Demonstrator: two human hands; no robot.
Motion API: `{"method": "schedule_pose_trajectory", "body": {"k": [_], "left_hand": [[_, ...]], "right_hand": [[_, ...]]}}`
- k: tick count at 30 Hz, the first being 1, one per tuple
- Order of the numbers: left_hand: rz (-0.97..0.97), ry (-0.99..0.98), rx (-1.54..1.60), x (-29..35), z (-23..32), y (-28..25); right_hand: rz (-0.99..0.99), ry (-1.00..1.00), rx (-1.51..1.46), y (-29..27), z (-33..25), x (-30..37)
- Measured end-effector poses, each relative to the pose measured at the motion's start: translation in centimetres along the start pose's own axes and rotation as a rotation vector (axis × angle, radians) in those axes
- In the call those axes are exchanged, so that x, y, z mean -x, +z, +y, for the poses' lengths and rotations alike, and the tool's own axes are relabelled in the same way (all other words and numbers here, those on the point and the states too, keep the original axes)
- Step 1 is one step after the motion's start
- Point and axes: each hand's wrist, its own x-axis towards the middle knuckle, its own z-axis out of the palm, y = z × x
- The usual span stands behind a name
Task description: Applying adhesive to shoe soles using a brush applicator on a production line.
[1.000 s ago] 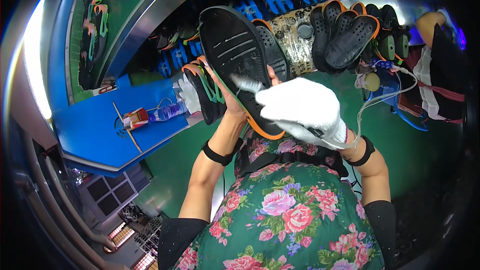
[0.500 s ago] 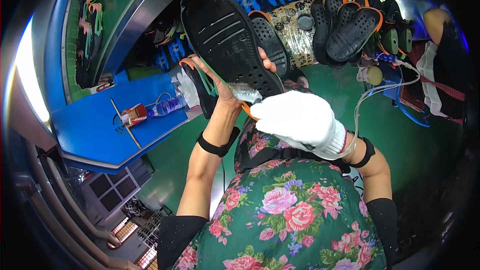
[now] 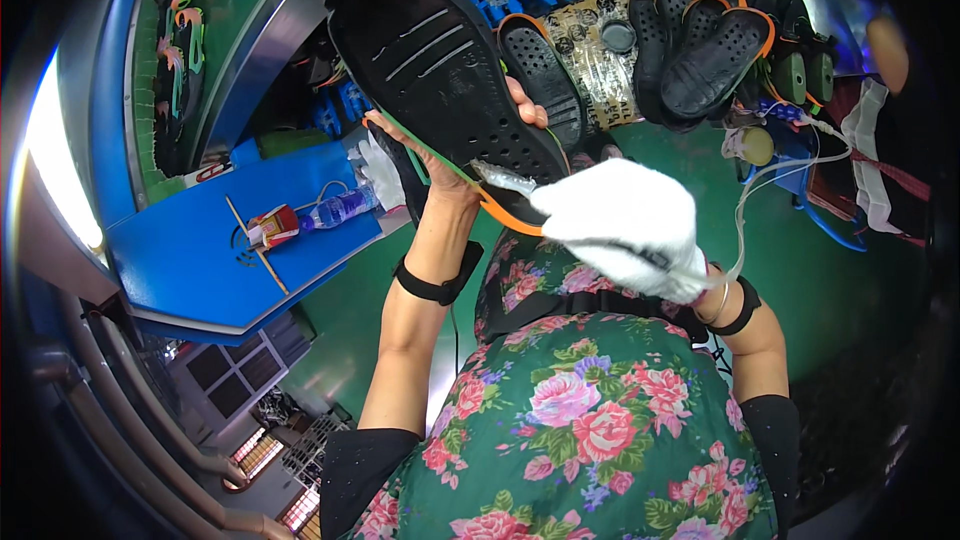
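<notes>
My left hand (image 3: pixel 447 172) grips a black shoe sole (image 3: pixel 435 60) by its edges, tilted with the heel end up and away. The thumb lies along the near side and the fingertips curl over the right side. The sole has slots at the heel, holes toward the toe and an orange and green rim. My right hand (image 3: pixel 625 225), in a white knitted glove, is closed around a brush whose pale, wet-looking bristles (image 3: pixel 503 178) touch the toe part; the glove hides its handle. A thin clear tube (image 3: pixel 742 225) runs up from near my right wrist.
Beyond lie another black sole (image 3: pixel 541 75), a taped brown surface (image 3: pixel 603 60) with a round dark lid, and a pile of orange-rimmed soles (image 3: pixel 705 60). Left, a blue table (image 3: pixel 190 260) bears a bottle (image 3: pixel 340 210), a red packet (image 3: pixel 275 227) and a stick. A jar (image 3: pixel 752 146) stands right.
The sole has shifted slightly left and tilted. My right hand has moved a little right and down, with the brush now angled along the toe's left side.
</notes>
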Motion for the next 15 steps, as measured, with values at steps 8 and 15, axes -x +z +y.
{"method": "schedule_pose_trajectory", "body": {"k": [8,15], "left_hand": [[-0.070,0.088,-0.164,-0.8,0.3,0.9],[-0.177,0.118,-0.310,-1.7,1.3,0.3]], "right_hand": [[0.015,0.035,-0.057,-0.3,-0.2,-0.1],[0.059,0.078,-0.082,-0.7,-0.1,-0.4]]}}
